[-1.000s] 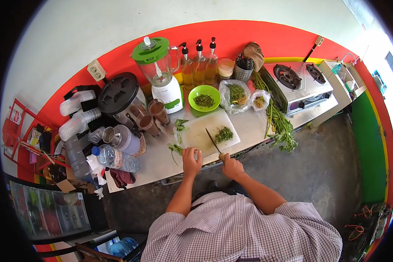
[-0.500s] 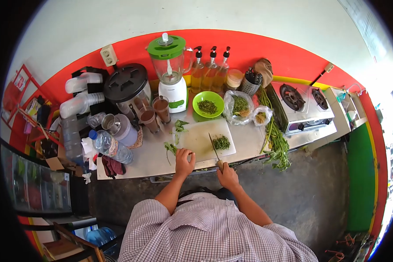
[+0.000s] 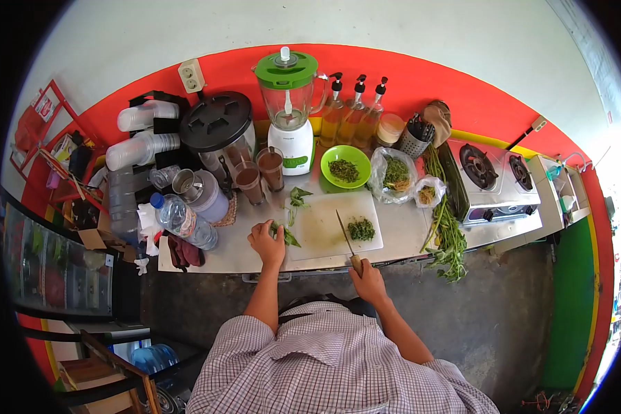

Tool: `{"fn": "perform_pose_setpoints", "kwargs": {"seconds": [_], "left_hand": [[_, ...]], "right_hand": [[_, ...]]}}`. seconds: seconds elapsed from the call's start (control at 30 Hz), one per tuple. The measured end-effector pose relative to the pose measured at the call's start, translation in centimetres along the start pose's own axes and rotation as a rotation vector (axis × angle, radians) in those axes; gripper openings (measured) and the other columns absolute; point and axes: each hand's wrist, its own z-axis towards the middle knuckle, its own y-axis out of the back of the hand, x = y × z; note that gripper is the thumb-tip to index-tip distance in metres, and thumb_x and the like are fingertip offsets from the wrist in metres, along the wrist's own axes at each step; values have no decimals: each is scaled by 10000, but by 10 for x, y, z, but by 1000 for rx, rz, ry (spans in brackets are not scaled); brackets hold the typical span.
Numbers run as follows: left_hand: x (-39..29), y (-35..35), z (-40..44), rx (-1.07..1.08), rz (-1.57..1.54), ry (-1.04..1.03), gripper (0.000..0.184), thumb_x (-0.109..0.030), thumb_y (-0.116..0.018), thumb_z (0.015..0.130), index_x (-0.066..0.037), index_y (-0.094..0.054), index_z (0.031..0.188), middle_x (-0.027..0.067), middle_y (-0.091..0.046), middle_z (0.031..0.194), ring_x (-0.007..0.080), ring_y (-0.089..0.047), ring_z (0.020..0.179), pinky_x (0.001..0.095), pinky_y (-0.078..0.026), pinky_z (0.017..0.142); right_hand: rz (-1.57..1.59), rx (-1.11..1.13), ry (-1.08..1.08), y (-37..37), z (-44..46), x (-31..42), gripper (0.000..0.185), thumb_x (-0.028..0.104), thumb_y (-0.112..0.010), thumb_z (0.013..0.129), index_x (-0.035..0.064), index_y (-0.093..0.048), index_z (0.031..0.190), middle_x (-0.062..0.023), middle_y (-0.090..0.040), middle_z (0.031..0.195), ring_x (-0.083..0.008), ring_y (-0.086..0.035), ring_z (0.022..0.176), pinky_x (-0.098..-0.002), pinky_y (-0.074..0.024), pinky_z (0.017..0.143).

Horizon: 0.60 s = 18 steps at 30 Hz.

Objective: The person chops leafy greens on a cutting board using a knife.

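My right hand (image 3: 369,283) grips the wooden handle of a kitchen knife (image 3: 345,233), its blade slanting up over the white cutting board (image 3: 317,214). Chopped green leaves (image 3: 361,229) lie in a small heap on the board, just right of the blade. At the board's left side my left hand (image 3: 266,243) has its curled fingers and thumb around a leafy green sprig (image 3: 289,237), partly hidden by the hand. Another green sprig (image 3: 298,196) rests at the board's upper left corner.
Behind the board stand a green bowl (image 3: 361,163) of chopped greens, a bag of greens (image 3: 394,196) and a blender (image 3: 290,148). Two brown-filled cups (image 3: 248,185) and a water bottle (image 3: 186,221) are leftward. Long-stemmed greens (image 3: 448,248) overhang the counter edge near the gas stove (image 3: 493,196).
My left hand has moved left, from beside the board onto the leafy sprig. The knife remains in my right hand, its blade slightly farther from the chopped heap. The view has shifted.
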Motion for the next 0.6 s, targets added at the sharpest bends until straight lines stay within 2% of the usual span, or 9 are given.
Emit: {"fn": "perform_pose_setpoints", "kwargs": {"seconds": [0.07,0.17,0.3,0.37,0.4,0.47,0.5,0.57,0.6], "left_hand": [[4,-2,4,51,-57,-3,235,-219,-768,852,-118,-738,1063,106,-609,1148,343,-497,1083,468,-418,952],[-2,0,10,2,-116,9,168,-202,-763,860,-88,-755,983,91,-645,1101,330,-523,1068,455,-446,926],[-10,3,22,-22,-256,0,151,-163,-738,875,-66,-753,990,90,-672,1041,319,-553,1042,452,-466,904],[-13,5,25,-28,-508,32,113,-117,-708,882,-62,-742,975,98,-681,1027,325,-572,1022,448,-474,881],[-15,8,25,-24,-508,36,113,-117,-708,882,-62,-742,975,98,-681,1027,325,-572,1022,448,-474,881],[-18,17,24,-153,-244,20,114,-93,-701,880,-87,-733,989,80,-676,1030,329,-568,1043,452,-461,878],[-23,22,22,-147,-241,19,114,-93,-701,880,-87,-733,989,80,-676,1030,329,-568,1043,452,-461,878],[-35,30,16,-211,45,10,163,-57,-696,845,-117,-727,994,71,-662,1052,329,-564,1050,469,-445,870],[-33,27,13,-208,48,9,163,-57,-696,845,-117,-727,994,71,-662,1052,329,-564,1050,469,-445,870]], "right_hand": [[18,6,13,0,-1,0,433,375,-647,923,-20,-557,1077,-324,-668,888,-516,-644,858,-568,-496,751],[11,39,4,5,-1,-1,432,374,-661,911,-22,-570,1059,-313,-671,884,-511,-645,849,-559,-500,750],[-43,88,17,12,-3,-5,417,348,-688,890,-18,-583,1059,-300,-676,887,-499,-650,855,-549,-505,751],[-59,94,11,13,-7,-7,409,337,-696,884,-17,-587,1059,-298,-677,892,-496,-652,861,-545,-507,751],[-33,82,19,13,-9,-9,402,328,-696,883,-14,-590,1066,-297,-678,896,-495,-652,867,-542,-507,752],[-4,73,21,11,-12,-13,395,318,-696,883,-11,-593,1074,-295,-679,901,-493,-653,873,-539,-508,752],[-5,86,13,10,-13,-15,396,315,-696,882,-12,-593,1080,-296,-679,903,-496,-652,875,-539,-508,755],[-1,102,-1,9,-16,-18,397,311,-695,881,-14,-593,1086,-297,-679,906,-499,-651,877,-538,-508,757],[-1,116,10,9,-16,-19,403,309,-697,879,-16,-589,1091,-299,-678,904,-501,-649,877,-539,-508,759]]}}
